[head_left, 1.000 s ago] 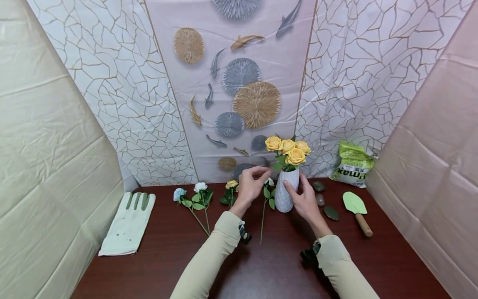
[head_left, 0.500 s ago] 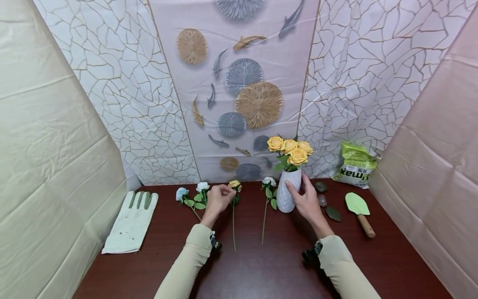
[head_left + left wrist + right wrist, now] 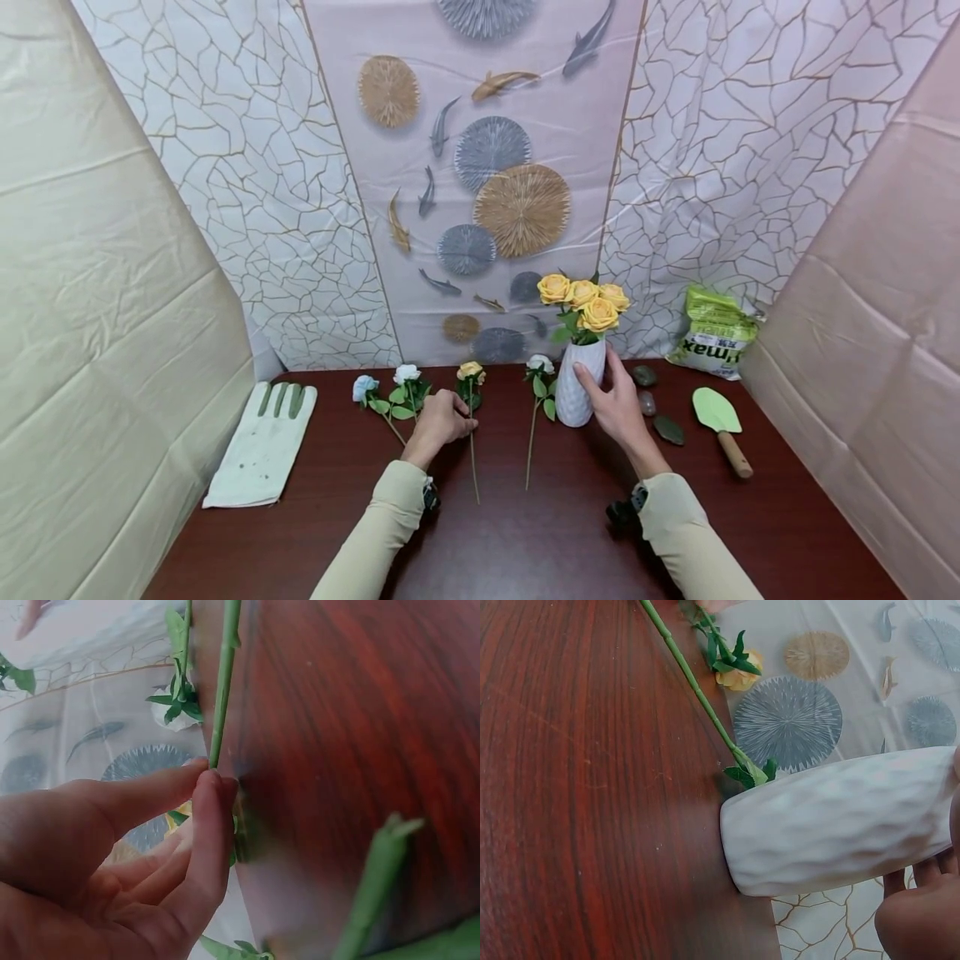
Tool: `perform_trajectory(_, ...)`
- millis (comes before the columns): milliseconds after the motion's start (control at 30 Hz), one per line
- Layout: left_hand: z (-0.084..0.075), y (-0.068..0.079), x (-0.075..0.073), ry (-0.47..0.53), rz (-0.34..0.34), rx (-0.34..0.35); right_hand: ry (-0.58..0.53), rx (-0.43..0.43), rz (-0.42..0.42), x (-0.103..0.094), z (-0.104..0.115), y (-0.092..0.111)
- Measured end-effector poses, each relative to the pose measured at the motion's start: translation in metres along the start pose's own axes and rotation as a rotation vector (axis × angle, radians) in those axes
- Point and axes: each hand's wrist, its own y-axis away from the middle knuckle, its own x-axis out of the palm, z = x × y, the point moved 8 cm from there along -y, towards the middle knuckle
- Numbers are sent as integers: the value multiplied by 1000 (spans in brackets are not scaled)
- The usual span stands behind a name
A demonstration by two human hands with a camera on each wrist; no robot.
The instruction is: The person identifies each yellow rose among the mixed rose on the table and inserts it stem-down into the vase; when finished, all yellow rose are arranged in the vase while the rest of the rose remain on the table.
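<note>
My left hand [image 3: 441, 423] pinches the green stem [image 3: 224, 694] of a single yellow rose [image 3: 471, 372] between thumb and fingertips, below the bloom. In the head view this rose appears close to the table surface, stem towards me. My right hand [image 3: 621, 410] grips a white textured vase [image 3: 573, 402] from its right side, thumb across the front. The vase [image 3: 832, 825] stands upright, and several yellow roses [image 3: 583, 302] fill its mouth. Between the hands, a white rose [image 3: 540, 364] lies on the table with its stem towards me.
Left of my left hand lie a blue flower [image 3: 365, 387] and another white flower [image 3: 407, 374]. A work glove [image 3: 261, 450] is at far left. Right of the vase are stones [image 3: 668, 429], a green trowel [image 3: 716, 410] and a green-white bag [image 3: 712, 333]. Fabric walls surround the table.
My left hand has moved left from beside the vase to the lone yellow rose, then lower along it, and now pinches its stem. My right hand keeps holding the vase in place.
</note>
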Motion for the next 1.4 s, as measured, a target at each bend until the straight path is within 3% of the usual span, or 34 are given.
perform_trajectory(133,3,-1,2,54,27,-14,3,4,2,1,-1,0)
perform_trajectory(300,-3,0,-2,136,46,38,4,-5,-1,0,0,1)
perform_trajectory(533,-32,8,-20,448,52,189,6,-5,2,1,2,1)
perform_trajectory(767,-60,9,-41,656,-79,329,16,-25,-6,1,-1,0)
perform_trajectory(1000,-86,11,-65,766,-248,475,26,-34,-23,3,-31,-7)
perform_trajectory(1200,-121,20,-82,869,-339,606,-7,-36,-27,3,-38,-9)
perform_trajectory(1400,-159,37,-99,1024,-370,729,-6,-32,-18,5,-38,-9)
